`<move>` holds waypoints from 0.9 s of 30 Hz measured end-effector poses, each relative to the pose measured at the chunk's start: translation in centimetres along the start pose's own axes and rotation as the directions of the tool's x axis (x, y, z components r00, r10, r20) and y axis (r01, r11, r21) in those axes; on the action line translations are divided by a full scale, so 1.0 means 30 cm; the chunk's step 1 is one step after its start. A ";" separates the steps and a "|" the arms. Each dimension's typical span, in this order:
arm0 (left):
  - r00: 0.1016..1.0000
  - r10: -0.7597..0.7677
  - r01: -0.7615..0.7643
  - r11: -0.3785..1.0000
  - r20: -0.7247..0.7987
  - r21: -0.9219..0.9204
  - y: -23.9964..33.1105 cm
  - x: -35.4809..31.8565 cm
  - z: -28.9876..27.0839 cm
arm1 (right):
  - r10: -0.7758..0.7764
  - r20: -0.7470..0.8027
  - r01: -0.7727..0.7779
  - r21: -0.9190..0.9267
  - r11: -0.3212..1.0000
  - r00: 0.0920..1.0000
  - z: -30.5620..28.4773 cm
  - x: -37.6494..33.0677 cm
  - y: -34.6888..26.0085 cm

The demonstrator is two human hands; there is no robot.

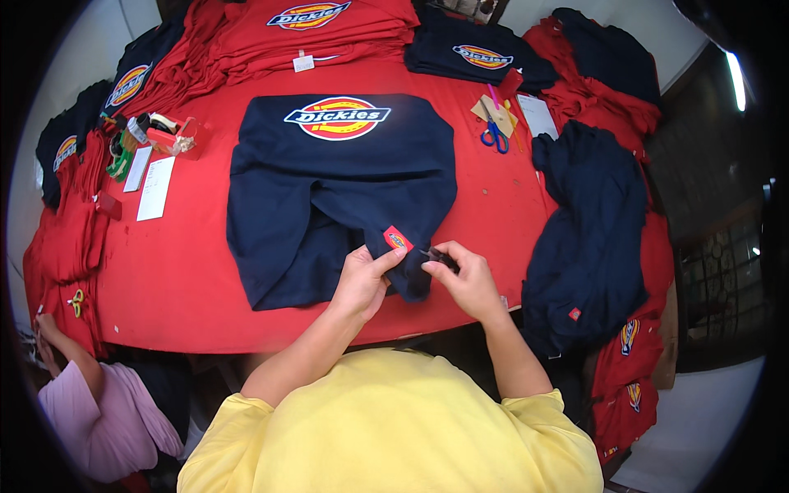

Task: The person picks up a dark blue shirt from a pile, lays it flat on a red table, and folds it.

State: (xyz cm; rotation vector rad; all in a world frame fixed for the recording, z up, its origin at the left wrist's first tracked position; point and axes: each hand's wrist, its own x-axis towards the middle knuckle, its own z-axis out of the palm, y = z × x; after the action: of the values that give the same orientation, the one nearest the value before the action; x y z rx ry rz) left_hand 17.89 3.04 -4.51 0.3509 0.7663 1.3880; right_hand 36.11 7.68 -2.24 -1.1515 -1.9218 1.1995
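A navy garment [362, 168] with a large oval logo print lies spread on the red-covered table in front of me. My left hand [362, 279] pinches its lower right part, thumb beside a small red label [398, 239] on the navy cloth. Close to the right of that label, my right hand [467, 278] is closed around a small dark tool [442, 257], which looks like thread snips. Its tip points toward the gripped cloth; whether it touches is too small to tell. My right fingers partly cover the tool.
Folded red garments [362, 41] and navy ones [481, 57] are stacked along the far edge. Blue-handled scissors [494, 136] lie at right, near a crumpled navy garment [588, 230]. A red tape dispenser [177, 138] and white papers [155, 187] sit left. Another person's sleeve [111, 419] shows lower left.
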 end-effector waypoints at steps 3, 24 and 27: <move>1.000 0.013 -0.013 1.000 0.002 0.028 0.001 -0.004 0.014 | -0.083 -0.094 0.060 -0.222 0.973 0.992 0.036 -0.011 -0.034; 0.999 0.042 -0.043 0.998 0.023 0.040 0.032 -0.007 0.003 | 0.011 -0.074 -0.018 -0.094 0.995 0.997 0.061 0.017 -0.066; 0.996 0.080 -0.080 0.997 0.030 0.010 0.041 -0.001 0.007 | -0.081 -0.177 0.078 -0.026 0.997 0.981 0.072 0.020 -0.047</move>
State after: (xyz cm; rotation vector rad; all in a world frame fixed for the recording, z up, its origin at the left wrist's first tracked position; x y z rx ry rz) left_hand 17.11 3.28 -3.56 0.4139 0.7428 1.4512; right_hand 33.57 7.05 -1.83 -1.1404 -1.8297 1.0027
